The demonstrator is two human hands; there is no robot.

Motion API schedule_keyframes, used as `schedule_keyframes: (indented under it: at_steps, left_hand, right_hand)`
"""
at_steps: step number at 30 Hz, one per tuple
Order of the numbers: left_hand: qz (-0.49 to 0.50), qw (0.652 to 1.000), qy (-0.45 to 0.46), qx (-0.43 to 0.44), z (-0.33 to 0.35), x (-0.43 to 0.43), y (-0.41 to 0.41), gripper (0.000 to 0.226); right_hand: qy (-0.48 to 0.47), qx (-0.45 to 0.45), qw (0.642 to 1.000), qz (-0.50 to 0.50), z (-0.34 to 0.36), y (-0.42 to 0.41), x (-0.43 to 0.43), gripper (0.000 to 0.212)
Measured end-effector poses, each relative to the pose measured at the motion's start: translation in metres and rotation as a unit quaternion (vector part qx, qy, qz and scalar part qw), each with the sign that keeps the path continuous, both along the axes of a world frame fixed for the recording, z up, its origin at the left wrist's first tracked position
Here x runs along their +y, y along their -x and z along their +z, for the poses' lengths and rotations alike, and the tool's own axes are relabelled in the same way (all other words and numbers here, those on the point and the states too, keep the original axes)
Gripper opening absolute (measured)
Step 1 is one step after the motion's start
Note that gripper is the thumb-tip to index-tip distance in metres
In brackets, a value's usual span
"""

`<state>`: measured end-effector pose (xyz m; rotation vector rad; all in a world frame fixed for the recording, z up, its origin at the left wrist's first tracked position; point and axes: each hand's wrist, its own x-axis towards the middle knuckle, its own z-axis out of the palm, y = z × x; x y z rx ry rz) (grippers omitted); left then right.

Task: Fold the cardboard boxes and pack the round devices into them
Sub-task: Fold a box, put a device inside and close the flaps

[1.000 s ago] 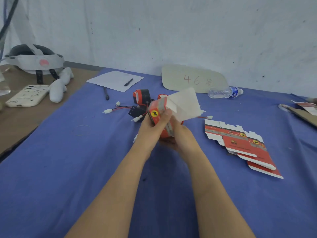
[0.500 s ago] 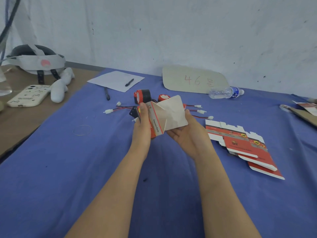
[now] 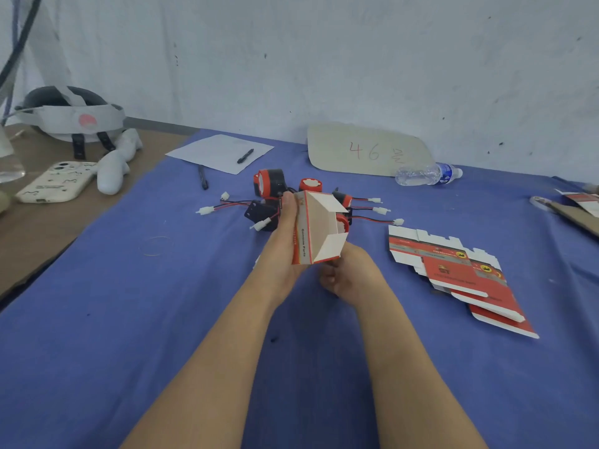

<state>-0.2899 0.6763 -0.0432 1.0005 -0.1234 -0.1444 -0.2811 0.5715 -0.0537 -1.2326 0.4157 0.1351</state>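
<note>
Two hands on one half-folded cardboard box (image 3: 319,231), held above the blue-covered table (image 3: 129,319) near centre: left hand (image 3: 281,241) grips its left side panel, thumb up along the printed edge; right hand (image 3: 348,273) curled under the lower right corner, fingers closed on the bottom edge. Box interior faces the camera, one end flap up at the top, one at the bottom right. Round devices (image 3: 269,183): three clearly visible red-and-black ones just behind the box, a fourth red rim peeks out at the box's right edge, exact count uncertain since the box hides part of the cluster. Red/black leads with white connectors (image 3: 376,200) fan out both sides, roughly six plugs visible. Flat unfolded boxes (image 3: 453,270) lie in one overlapping stack to the right, at least three sheets, well apart from the hands. Two pens: one on the white paper sheet (image 3: 220,152), pen (image 3: 245,155); second pen (image 3: 203,177) on the cloth just beside the sheet. One cardboard sign (image 3: 369,153) marked 46 against the wall, one water bottle (image 3: 428,174) lying on its side next to it. One phone (image 3: 56,186) and one helmet (image 3: 69,119) at far left.
</note>
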Motion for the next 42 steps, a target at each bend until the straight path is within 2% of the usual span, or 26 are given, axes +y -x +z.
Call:
schedule_keyframes:
  at_steps: [3, 4, 6, 8, 10, 12, 14, 17, 19, 21, 22, 25, 27, 28, 29, 30, 32, 33, 35, 38, 40, 42]
  left_hand:
    - [0.114, 0.990, -0.077, -0.037, -0.004, -0.006, -0.001, 0.058]
    - [0.159, 0.980, -0.108, -0.051, -0.006, -0.007, -0.001, 0.050]
    - [0.202, 0.962, -0.153, -0.098, -0.010, -0.006, -0.003, 0.050]
    - [0.232, 0.944, -0.186, -0.143, -0.015, -0.006, -0.005, 0.055]
    - [0.268, 0.914, -0.246, -0.177, -0.019, -0.004, -0.009, 0.058]
    - [0.288, 0.890, -0.306, -0.178, -0.022, -0.002, -0.012, 0.043]
    - [0.290, 0.889, -0.320, -0.155, -0.025, -0.002, -0.010, 0.030]
    - [0.300, 0.886, -0.337, -0.109, -0.023, -0.004, -0.006, 0.030]
    - [0.310, 0.894, -0.314, -0.073, -0.021, -0.005, -0.006, 0.032]
    - [0.295, 0.926, -0.235, -0.020, -0.016, -0.007, -0.006, 0.033]
    - [0.282, 0.939, -0.198, 0.005, -0.015, -0.008, -0.007, 0.034]
    - [0.254, 0.949, -0.183, 0.035, -0.011, -0.005, -0.006, 0.029]
    - [0.242, 0.956, -0.161, 0.036, -0.011, -0.001, -0.008, 0.025]
    - [0.246, 0.957, -0.153, 0.029, -0.010, 0.001, -0.009, 0.023]
    - [0.260, 0.954, -0.148, 0.020, -0.009, 0.004, -0.010, 0.023]
    - [0.281, 0.948, -0.146, 0.011, -0.008, 0.007, -0.011, 0.024]
    - [0.328, 0.935, -0.137, 0.003, -0.008, 0.012, -0.013, 0.022]
    - [0.346, 0.931, -0.120, 0.007, -0.008, 0.014, -0.013, 0.020]
    - [0.370, 0.926, -0.078, 0.022, -0.007, 0.018, -0.014, 0.025]
    - [0.378, 0.925, -0.039, 0.024, -0.006, 0.019, -0.014, 0.026]
    - [0.367, 0.929, -0.039, 0.017, -0.004, 0.017, -0.013, 0.026]
    - [0.364, 0.930, -0.050, 0.022, -0.005, 0.016, -0.014, 0.031]
  right_hand:
    - [0.049, -0.074, 0.993, -0.080, 0.003, -0.002, 0.000, 0.041]
    - [0.024, -0.107, 0.991, -0.078, 0.006, -0.001, 0.001, 0.044]
    - [0.006, -0.159, 0.987, -0.011, 0.011, 0.002, 0.007, 0.042]
    - [0.098, -0.203, 0.974, 0.035, 0.008, 0.004, 0.015, 0.037]
    - [0.193, -0.231, 0.954, -0.016, 0.005, 0.004, 0.018, 0.031]
    - [0.247, -0.236, 0.937, -0.080, 0.003, 0.003, 0.013, 0.031]
    - [0.289, -0.239, 0.920, -0.112, 0.000, 0.001, 0.005, 0.035]
    - [0.308, -0.261, 0.904, -0.141, -0.001, 0.003, 0.008, 0.030]
    - [0.250, -0.258, 0.919, -0.161, 0.002, 0.004, 0.012, 0.037]
    - [0.141, -0.208, 0.948, -0.196, 0.006, 0.002, 0.010, 0.042]
    - [0.077, -0.184, 0.957, -0.212, 0.007, 0.000, 0.008, 0.039]
    - [-0.056, -0.143, 0.960, -0.234, 0.005, -0.003, -0.001, 0.022]
    - [-0.126, -0.136, 0.959, -0.212, 0.004, -0.001, -0.004, 0.040]
    - [-0.113, -0.139, 0.964, -0.197, 0.002, -0.002, -0.005, 0.042]
    - [-0.053, -0.140, 0.972, -0.182, 0.000, -0.003, -0.004, 0.039]
    - [0.054, -0.144, 0.973, -0.172, -0.002, -0.005, -0.003, 0.035]
    - [0.258, -0.165, 0.937, -0.169, -0.007, -0.008, -0.004, 0.036]
    - [0.323, -0.174, 0.916, -0.165, -0.008, -0.012, -0.006, 0.039]
    - [0.401, -0.190, 0.886, -0.132, -0.005, -0.021, -0.012, 0.048]
    - [0.506, -0.188, 0.842, -0.019, 0.001, -0.039, -0.014, 0.060]
    - [0.559, -0.165, 0.811, 0.053, 0.003, -0.047, -0.010, 0.068]
    - [0.606, -0.128, 0.780, 0.084, -0.001, -0.051, -0.009, 0.073]
